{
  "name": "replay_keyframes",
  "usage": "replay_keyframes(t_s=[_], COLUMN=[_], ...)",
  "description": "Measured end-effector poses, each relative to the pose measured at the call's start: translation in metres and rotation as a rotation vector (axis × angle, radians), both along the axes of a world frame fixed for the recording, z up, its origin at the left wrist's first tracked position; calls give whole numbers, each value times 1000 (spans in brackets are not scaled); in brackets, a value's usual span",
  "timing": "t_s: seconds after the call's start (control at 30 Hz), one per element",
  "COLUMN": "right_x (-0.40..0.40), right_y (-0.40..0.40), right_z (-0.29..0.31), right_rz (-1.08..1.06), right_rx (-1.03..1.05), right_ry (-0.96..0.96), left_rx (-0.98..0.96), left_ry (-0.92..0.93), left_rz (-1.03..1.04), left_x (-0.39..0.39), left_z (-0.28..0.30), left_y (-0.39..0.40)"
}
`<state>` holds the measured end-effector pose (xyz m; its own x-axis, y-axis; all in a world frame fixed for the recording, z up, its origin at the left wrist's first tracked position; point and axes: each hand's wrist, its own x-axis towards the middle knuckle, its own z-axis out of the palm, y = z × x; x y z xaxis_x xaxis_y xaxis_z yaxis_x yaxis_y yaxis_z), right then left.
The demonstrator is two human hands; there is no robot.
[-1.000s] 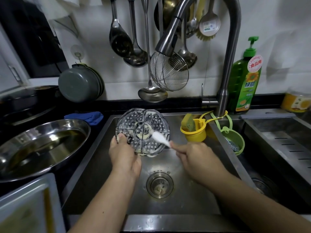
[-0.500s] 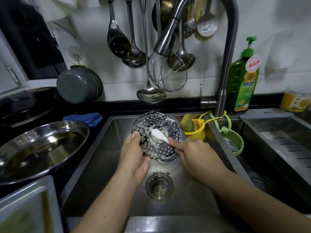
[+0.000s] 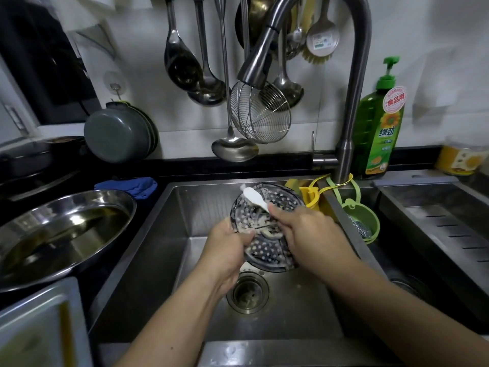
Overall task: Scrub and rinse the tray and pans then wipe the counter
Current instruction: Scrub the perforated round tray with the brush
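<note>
Step in hand: scrubbing. Your left hand (image 3: 227, 250) grips the left edge of the perforated steamer tray (image 3: 267, 229), held tilted over the sink (image 3: 169, 260), above the drain (image 3: 247, 292). Your right hand (image 3: 312, 234) is closed around a white brush (image 3: 254, 197), whose head lies at the tray's upper rim. Suds and residue sit mid-tray.

Next, by my reading: work the brush across the remaining holes, then rinse under the faucet (image 3: 255, 72); no water visibly running.

Surroundings: dark counter (image 3: 148, 205), left, carries a large steel pan (image 3: 63, 234) holding oily liquid and a blue cloth (image 3: 129, 186). Green detergent bottle (image 3: 381, 128) stands behind the sink. Ladles and a wire skimmer (image 3: 260, 115) hang on the wall.
</note>
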<state>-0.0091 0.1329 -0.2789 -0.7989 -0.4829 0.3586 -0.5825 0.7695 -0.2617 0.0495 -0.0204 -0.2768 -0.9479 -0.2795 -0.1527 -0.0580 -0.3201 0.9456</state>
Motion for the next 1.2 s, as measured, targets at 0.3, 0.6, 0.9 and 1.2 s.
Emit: replay_keyframes(t_s=[0.3,0.6,0.9,1.2], right_x=[18,18,14,4], right_y=[-10,1,5,19], right_z=[-4,-9,-16,-25], right_rz=[34,37,28,-18], right_rx=[27,53,53,96], right_ry=[-102,-198,-187,-239], left_rx=[-1,-38,26,94], left_ry=[-77,-83,-54,-40], left_rz=[77,248,442,674], left_x=[-3,-3,-7,5], left_z=[-2,-2,-7,13], left_y=[-6,-11,-15,-44])
